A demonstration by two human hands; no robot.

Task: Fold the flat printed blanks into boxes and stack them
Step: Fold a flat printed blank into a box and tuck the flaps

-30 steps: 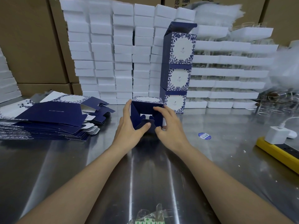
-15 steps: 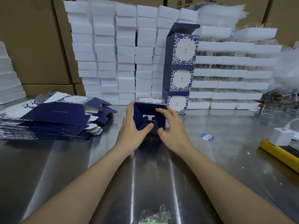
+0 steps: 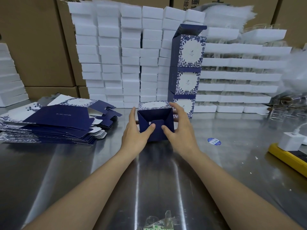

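Observation:
A navy box with a blue-and-white floral panel (image 3: pixel 155 119) lies on its side at the table's middle, its bottom flaps facing me and folded shut. My left hand (image 3: pixel 134 130) grips its left side, thumb pressing the centre tab. My right hand (image 3: pixel 180 128) grips the right side, thumb on the lower flap. Behind it a stack of three folded boxes (image 3: pixel 187 72) stands upright, the top one with its lid flap open. A pile of flat printed blanks (image 3: pixel 54 122) lies to the left.
White foam blocks (image 3: pixel 119 55) are stacked in columns along the back, with white trays of glass cups (image 3: pixel 235 77) to the right. A yellow power strip (image 3: pixel 289 158) with a white charger (image 3: pixel 291 141) sits at right. A round blue sticker (image 3: pixel 214 141) lies on the steel table (image 3: pixel 83 163).
The bottom flaps, open with a gap before, are now folded shut with the centre tab tucked. Both thumbs have pushed in against the flaps.

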